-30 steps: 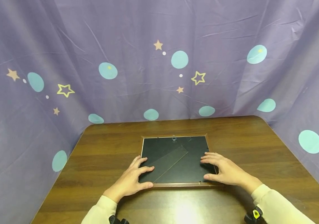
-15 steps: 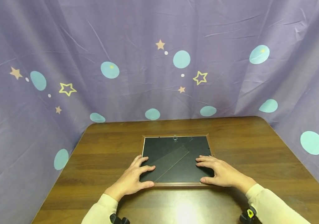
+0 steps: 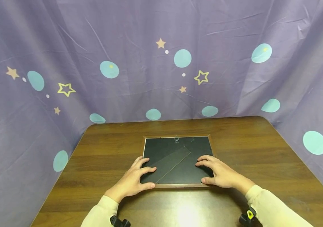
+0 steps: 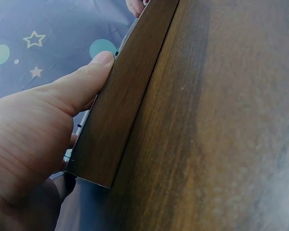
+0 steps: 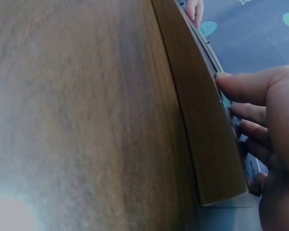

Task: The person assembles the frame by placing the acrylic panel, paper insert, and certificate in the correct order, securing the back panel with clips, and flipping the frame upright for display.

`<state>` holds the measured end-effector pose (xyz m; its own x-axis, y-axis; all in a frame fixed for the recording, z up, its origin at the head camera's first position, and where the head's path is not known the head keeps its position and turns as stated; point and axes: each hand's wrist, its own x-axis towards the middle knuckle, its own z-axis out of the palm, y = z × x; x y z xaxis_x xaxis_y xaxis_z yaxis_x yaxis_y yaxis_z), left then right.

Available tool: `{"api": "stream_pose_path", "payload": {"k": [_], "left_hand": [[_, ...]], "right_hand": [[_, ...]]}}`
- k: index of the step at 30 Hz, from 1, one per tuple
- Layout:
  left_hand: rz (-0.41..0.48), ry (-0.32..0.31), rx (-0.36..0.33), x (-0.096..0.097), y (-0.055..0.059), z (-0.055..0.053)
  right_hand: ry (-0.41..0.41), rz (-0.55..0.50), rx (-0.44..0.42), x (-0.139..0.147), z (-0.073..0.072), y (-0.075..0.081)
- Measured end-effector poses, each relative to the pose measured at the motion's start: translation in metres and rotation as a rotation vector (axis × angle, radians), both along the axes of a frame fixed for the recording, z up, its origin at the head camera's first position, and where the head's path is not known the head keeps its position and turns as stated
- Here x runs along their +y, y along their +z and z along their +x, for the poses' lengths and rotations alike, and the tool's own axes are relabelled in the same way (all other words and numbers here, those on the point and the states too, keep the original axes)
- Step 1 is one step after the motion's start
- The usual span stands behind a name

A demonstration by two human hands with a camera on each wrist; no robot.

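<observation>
A picture frame (image 3: 178, 186) with a brown wooden edge lies back side up on the table. Its black backing (image 3: 161, 148) carries a flat diagonal stand leg (image 3: 175, 157) and a small metal hanger (image 3: 176, 139) at the far edge. My left hand (image 3: 130, 180) rests spread at the near left corner, thumb on the near edge and fingertips over the backing. My right hand (image 3: 221, 172) lies across the near right corner, its thumb at the near edge and fingers over the backing. In the left wrist view, the thumb (image 4: 86, 79) touches the frame's upper edge.
The brown wood-grain table (image 3: 110, 142) surrounds the frame on all sides. A purple curtain (image 3: 138, 41) with stars and dots hangs behind and along both sides. Dark camera mounts (image 3: 119, 222) sit at both wrists. Light glares on the table's near middle.
My right hand has slid left, further over the frame's near right part. The left hand and the frame have stayed in place. The head view has shifted only slightly.
</observation>
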<state>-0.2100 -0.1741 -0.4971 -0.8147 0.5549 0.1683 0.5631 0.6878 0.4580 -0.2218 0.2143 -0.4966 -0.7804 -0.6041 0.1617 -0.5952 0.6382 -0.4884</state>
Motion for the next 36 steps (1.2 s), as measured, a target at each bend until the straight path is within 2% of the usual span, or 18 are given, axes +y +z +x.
{"api": "stream_pose_path", "payload": {"k": [3,10,18,24,31,36], "left_hand": [[-0.003,0.002,0.001,0.0,0.0,0.0],[0.003,-0.001,0.002,-0.001,0.002,0.0],[0.009,-0.001,-0.011,0.0,0.001,0.001],[0.008,0.005,-0.02,0.002,0.002,0.001],[-0.058,-0.029,-0.033,-0.004,0.007,0.0],[-0.048,-0.05,-0.043,-0.016,0.013,0.0]], "right_hand": [[0.001,-0.007,-0.001,-0.002,-0.001,-0.001],[-0.028,-0.014,-0.145,-0.007,-0.005,0.01],[0.037,0.03,-0.121,-0.005,-0.009,0.011],[0.087,-0.042,-0.132,0.002,-0.012,0.008],[0.054,0.01,-0.096,-0.001,-0.008,0.006],[0.008,0.0,-0.077,-0.008,-0.006,0.008]]}}
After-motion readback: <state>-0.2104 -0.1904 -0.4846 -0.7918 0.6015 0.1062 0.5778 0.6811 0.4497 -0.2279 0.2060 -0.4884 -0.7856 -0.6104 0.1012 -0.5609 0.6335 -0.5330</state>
